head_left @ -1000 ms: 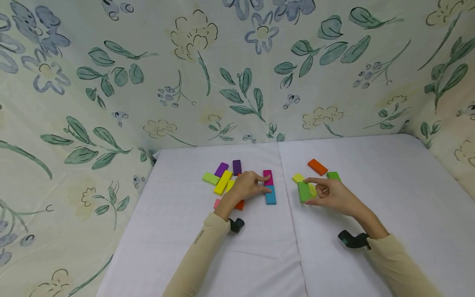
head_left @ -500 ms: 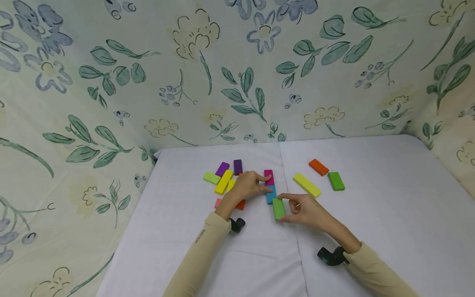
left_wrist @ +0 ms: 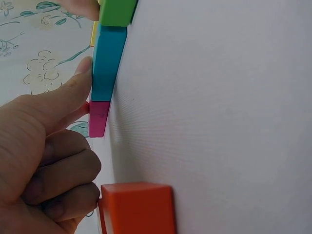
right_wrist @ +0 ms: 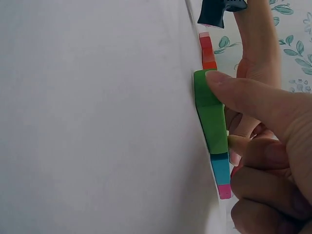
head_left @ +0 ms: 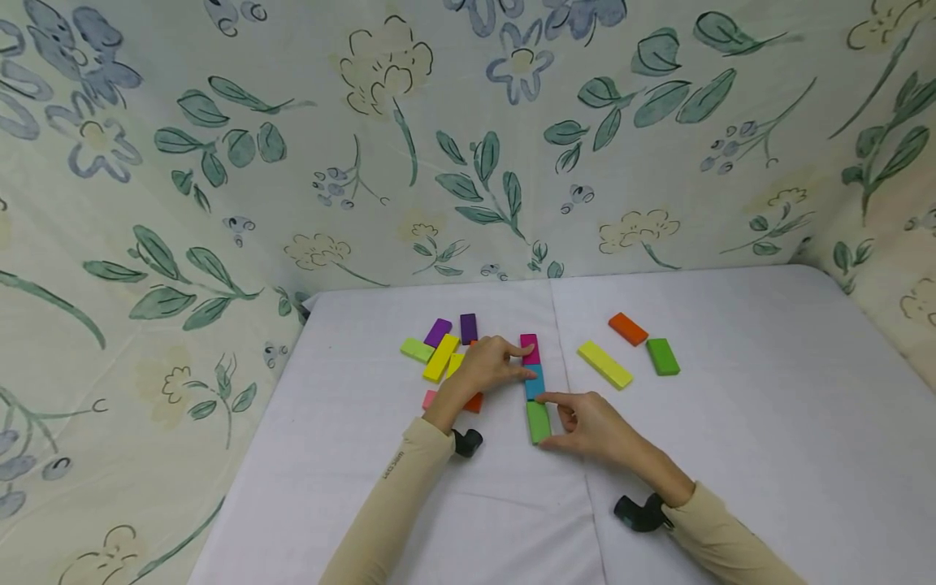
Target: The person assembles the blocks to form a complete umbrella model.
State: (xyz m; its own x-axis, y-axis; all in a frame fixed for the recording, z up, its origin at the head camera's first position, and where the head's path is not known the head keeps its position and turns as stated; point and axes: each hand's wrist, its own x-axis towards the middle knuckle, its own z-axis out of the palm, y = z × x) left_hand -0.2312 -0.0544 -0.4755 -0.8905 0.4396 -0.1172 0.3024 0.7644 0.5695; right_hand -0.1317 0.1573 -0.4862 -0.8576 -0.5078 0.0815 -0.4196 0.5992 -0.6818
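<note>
A magenta block (head_left: pixel 528 341), a blue block (head_left: pixel 536 388) and a green block (head_left: pixel 539 424) lie end to end in a row on the white cloth. My right hand (head_left: pixel 595 426) pinches the green block lengthwise, thumb at its near end and index finger at the end by the blue one. On the other side of the row, my left hand (head_left: pixel 486 366) rests its index finger on the magenta block and its thumb (left_wrist: pixel 84 68) on the blue block. The remaining fingers of the left hand are folded in, over an orange block (left_wrist: pixel 141 209).
Left of the row lies a loose cluster: purple blocks (head_left: pixel 439 333), a yellow block (head_left: pixel 441 358), a lime block (head_left: pixel 418 350) and others partly under the left arm. On the right are a long yellow block (head_left: pixel 604 365), an orange block (head_left: pixel 627 328) and another green block (head_left: pixel 662 357).
My right hand has carried the green block leftward from beside the yellow block and set it against the blue block's near end. The left hand has kept its place.
</note>
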